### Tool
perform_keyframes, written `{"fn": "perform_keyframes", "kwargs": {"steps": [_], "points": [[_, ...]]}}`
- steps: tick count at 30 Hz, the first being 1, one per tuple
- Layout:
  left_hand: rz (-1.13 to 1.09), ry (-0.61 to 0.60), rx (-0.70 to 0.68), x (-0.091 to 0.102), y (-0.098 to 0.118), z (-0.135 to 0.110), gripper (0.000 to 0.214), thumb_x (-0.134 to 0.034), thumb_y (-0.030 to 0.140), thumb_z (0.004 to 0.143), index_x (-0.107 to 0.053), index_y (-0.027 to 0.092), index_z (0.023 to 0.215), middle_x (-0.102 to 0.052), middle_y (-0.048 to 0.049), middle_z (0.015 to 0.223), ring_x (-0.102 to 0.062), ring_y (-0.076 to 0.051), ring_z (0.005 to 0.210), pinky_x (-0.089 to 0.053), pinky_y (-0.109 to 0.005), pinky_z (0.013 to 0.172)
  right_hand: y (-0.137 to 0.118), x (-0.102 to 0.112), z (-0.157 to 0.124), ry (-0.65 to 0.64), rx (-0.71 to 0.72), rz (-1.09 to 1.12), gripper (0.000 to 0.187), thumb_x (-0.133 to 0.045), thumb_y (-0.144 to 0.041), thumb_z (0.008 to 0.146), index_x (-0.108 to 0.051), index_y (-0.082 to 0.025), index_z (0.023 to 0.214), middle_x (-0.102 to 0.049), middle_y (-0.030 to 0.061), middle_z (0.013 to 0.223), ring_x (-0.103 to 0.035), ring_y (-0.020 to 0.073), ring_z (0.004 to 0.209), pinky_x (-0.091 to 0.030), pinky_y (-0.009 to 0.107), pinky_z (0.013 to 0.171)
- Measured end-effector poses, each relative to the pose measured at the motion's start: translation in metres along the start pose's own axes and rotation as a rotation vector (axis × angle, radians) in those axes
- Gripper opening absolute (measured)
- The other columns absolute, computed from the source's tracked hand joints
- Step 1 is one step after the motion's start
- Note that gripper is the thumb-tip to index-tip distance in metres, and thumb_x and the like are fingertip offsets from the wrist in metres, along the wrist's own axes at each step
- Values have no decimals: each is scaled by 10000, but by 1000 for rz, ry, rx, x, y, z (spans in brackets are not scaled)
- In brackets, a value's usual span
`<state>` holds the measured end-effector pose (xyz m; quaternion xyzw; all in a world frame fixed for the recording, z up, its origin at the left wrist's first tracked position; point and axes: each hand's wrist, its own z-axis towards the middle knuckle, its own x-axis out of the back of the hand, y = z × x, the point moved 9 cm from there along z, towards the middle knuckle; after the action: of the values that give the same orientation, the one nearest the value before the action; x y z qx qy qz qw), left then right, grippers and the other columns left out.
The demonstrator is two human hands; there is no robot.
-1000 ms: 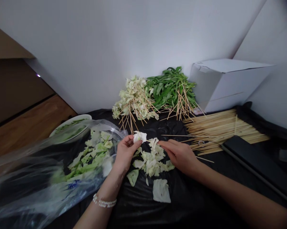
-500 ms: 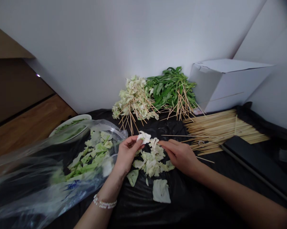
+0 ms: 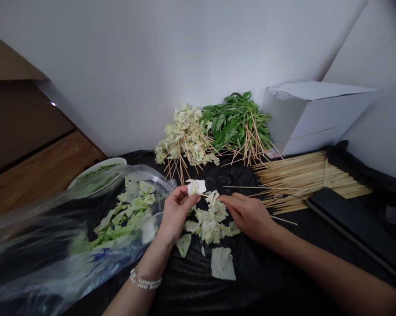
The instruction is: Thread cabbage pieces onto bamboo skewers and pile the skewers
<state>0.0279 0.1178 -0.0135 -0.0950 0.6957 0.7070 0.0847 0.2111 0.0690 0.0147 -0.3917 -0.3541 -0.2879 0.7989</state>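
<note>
My left hand (image 3: 178,210) pinches a pale cabbage piece (image 3: 196,187) between thumb and fingers. A thin bamboo skewer (image 3: 284,220) is gripped in my right hand (image 3: 249,215); its rear end sticks out behind the hand. The skewer's other end points left, at the held cabbage; whether it has pierced the leaf I cannot tell. Beneath and between both hands lies a heap of torn cabbage leaves (image 3: 209,226) on black plastic sheeting (image 3: 191,289). Closer to me rests a single flat cabbage leaf (image 3: 223,263).
On the left, a clear plastic bag (image 3: 115,263) holds more cabbage, beside a white bowl (image 3: 119,162) of greens. Skewered cabbage (image 3: 185,136) and leafy greens (image 3: 234,120) are piled at the wall. Many loose skewers (image 3: 303,175), a black case (image 3: 352,228) and a white box (image 3: 323,114) occupy the right.
The cabbage piece in my left hand has shifted slightly up and left and is turned flatter. My right hand has barely moved.
</note>
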Motion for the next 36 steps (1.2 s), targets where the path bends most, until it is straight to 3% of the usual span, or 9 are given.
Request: {"fn": "perform_keyframes", "kwargs": {"steps": [12, 17, 20, 28, 36], "points": [[86, -18, -34, -1, -3, 0, 293, -839, 214, 648, -660, 183, 877, -719, 23, 842, -651, -93, 739, -514, -222, 767, 0, -1, -1, 8, 16, -91, 322, -409, -216, 965, -672, -241, 1149, -669, 23, 848, -627, 142, 708, -394, 246, 595], [230, 17, -122, 2, 6, -2, 209, -810, 214, 670, -683, 178, 832, -717, 3, 840, -648, -115, 776, -499, -230, 772, -5, 2, -3, 44, 61, -248, 317, -440, -191, 941, -679, -244, 1142, -645, 6, 783, -567, 124, 595, -294, 273, 521], [320, 48, -139, 3, 9, -4, 172, -788, 221, 689, -692, 172, 823, -710, -1, 790, -630, -113, 707, -491, -219, 690, -9, 3, -4, 69, 86, -285, 320, -435, -171, 938, -682, -239, 1129, -637, 2, 766, -548, 120, 581, -276, 284, 519], [371, 48, -194, -5, 12, -9, 157, -771, 197, 678, -659, 176, 786, -684, 3, 748, -629, -117, 664, -507, -216, 638, -8, 1, -4, 35, 61, -281, 298, -428, -168, 939, -685, -238, 1074, -642, 5, 781, -575, 130, 615, -287, 282, 527], [556, -21, -344, -17, 22, -18, 65, -716, 188, 754, -678, 181, 807, -644, -14, 796, -621, -128, 697, -510, -231, 649, 1, -10, -4, -84, -12, -158, 286, -409, -144, 950, -662, -203, 1070, -681, 37, 892, -637, 149, 798, -412, 251, 661]]}}
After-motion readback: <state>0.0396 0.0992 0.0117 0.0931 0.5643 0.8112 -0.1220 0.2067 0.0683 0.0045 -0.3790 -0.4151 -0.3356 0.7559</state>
